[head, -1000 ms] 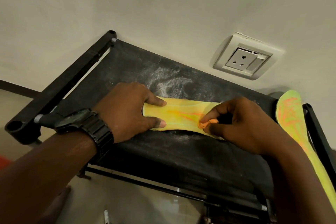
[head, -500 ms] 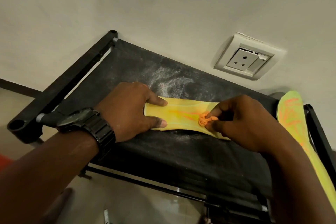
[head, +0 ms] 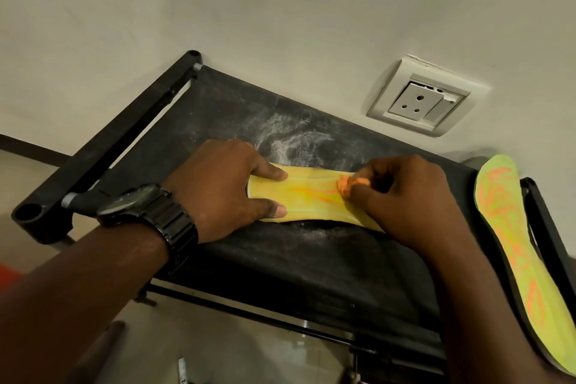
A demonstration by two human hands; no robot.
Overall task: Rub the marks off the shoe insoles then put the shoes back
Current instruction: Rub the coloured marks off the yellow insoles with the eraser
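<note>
A yellow insole with faint orange marks lies flat on the black fabric shelf of a shoe rack. My left hand presses its left end down, thumb and forefinger spread along its edges. My right hand pinches a small orange wad against the insole's middle and covers the insole's right end. A second yellow-green insole with bright orange scribbles lies along the rack's right side.
The rack's black frame bar runs along the left edge, and a lower rail shows under the shelf. White dust streaks the fabric behind the insole. A wall socket sits on the pale wall behind the rack.
My right hand has slid the orange wad a little up and left across the insole. My left hand has stayed in place on the insole's left end.
</note>
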